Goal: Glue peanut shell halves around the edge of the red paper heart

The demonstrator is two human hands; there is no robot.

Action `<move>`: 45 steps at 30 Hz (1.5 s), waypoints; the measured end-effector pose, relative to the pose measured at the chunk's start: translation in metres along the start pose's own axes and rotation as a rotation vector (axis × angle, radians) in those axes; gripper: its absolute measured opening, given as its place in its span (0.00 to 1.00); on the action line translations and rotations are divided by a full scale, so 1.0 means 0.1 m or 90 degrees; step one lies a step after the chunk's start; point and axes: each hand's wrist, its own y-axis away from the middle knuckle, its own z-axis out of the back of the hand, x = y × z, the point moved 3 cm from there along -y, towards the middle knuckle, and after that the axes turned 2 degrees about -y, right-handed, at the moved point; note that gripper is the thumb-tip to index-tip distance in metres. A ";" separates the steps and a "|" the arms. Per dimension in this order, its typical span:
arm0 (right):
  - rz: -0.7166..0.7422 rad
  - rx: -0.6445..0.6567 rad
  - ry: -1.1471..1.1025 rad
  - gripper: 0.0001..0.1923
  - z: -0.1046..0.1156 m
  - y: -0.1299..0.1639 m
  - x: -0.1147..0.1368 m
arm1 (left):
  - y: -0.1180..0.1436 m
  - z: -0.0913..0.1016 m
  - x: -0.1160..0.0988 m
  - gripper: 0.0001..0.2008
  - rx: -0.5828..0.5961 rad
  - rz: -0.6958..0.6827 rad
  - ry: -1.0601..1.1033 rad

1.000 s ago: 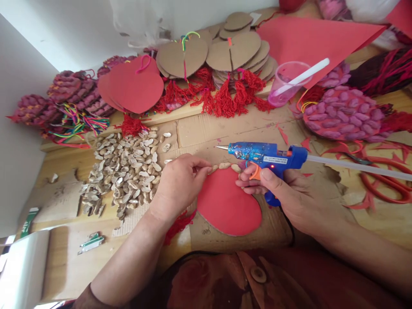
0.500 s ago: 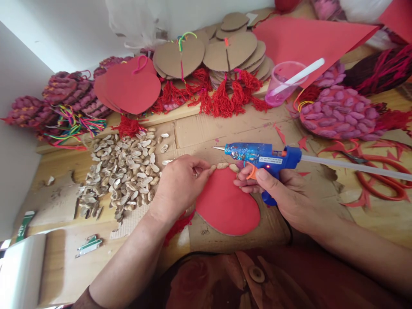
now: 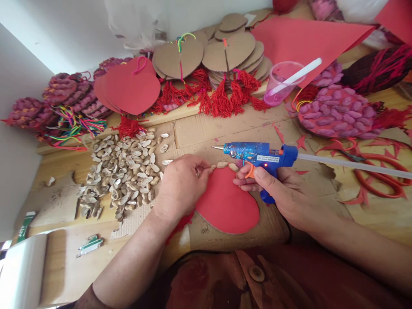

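Observation:
A red heart-shaped card (image 3: 227, 201) lies on the cardboard in front of me. Up to three peanut shells (image 3: 222, 165) sit in a row along its top edge. My left hand (image 3: 180, 184) presses on the leftmost shell at the card's upper left rim. My right hand (image 3: 280, 193) grips a blue hot glue gun (image 3: 260, 156), held level just above the card with its nozzle pointing left and a white glue stick trailing out to the right.
A heap of peanut shells (image 3: 124, 171) lies left of my hands. Red and brown cardboard hearts (image 3: 180, 58) with red tassels line the back. A pink cup (image 3: 280, 83), pink shell-covered hearts (image 3: 337, 113) and red scissors (image 3: 380, 182) lie right.
Both hands and the glue gun stay on the card. The whole view has drifted slightly; the hands barely move.

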 end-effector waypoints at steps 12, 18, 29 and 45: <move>0.025 0.018 -0.025 0.13 0.02 -0.02 -0.03 | 0.10 0.12 0.00 0.10 -0.005 -0.080 -0.017; 0.018 0.001 -0.032 0.15 0.02 -0.02 -0.02 | 0.17 0.14 0.05 0.10 -0.078 -0.247 -0.053; 0.016 -0.004 -0.019 0.15 0.02 -0.03 -0.01 | 0.20 0.00 -0.01 0.13 -0.019 -0.329 -0.223; 0.033 -0.005 -0.033 0.13 0.02 -0.06 -0.05 | 0.23 0.00 -0.15 0.11 0.015 -0.307 -0.342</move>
